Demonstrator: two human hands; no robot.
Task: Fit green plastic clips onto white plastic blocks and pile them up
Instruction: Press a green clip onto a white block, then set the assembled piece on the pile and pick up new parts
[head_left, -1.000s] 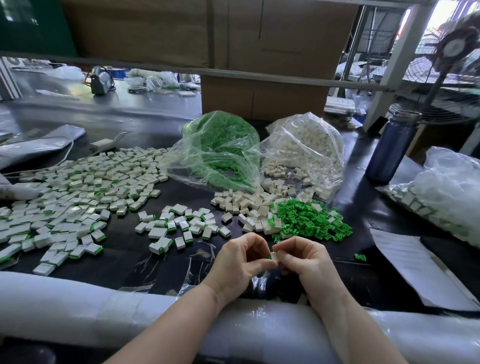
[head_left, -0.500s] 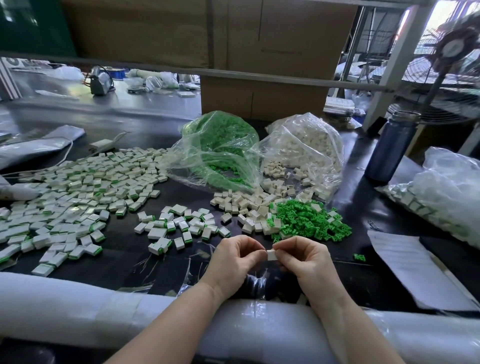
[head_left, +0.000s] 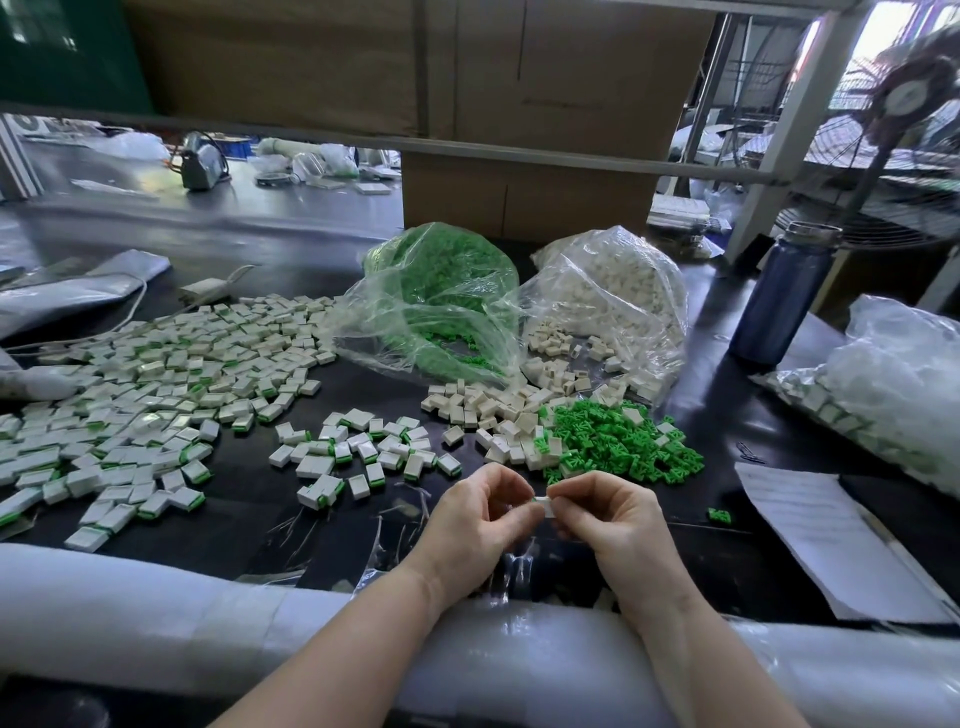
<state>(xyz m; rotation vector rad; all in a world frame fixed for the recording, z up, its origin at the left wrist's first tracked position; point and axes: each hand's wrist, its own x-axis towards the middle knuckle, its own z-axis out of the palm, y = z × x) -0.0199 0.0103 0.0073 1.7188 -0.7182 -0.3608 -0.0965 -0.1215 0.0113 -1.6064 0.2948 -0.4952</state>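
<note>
One white block (head_left: 544, 502) with a sliver of green at its left end sat pinched between the two hands, just above the near edge of the dark table (head_left: 249, 499). The left hand (head_left: 480, 525) had its grip closed on the block's left end with curled fingers and thumb; the right hand (head_left: 613, 519) had its grip closed on the right end in the same way. Half a second earlier the block was held at much the same spot, and a second earlier the fingertips hid more of it; the hands had barely shifted otherwise.

Just beyond the hands lay one loose heap of green clips (head_left: 621, 441), touching one heap of bare white blocks (head_left: 498, 410) on its left. One stray clip (head_left: 719, 515) lay apart to the right. A small cluster of fitted blocks (head_left: 363, 452), roughly thirty, lay left of the hands, and one far larger spread of fitted blocks (head_left: 156, 384), too many to count, covered the table's left side.

Behind stood two clear bags: one of green clips (head_left: 441, 296), one of white blocks (head_left: 618, 296). A third bag (head_left: 883, 379) lay at the right, beside one blue bottle (head_left: 779, 296) and one sheet of paper (head_left: 831, 540).
</note>
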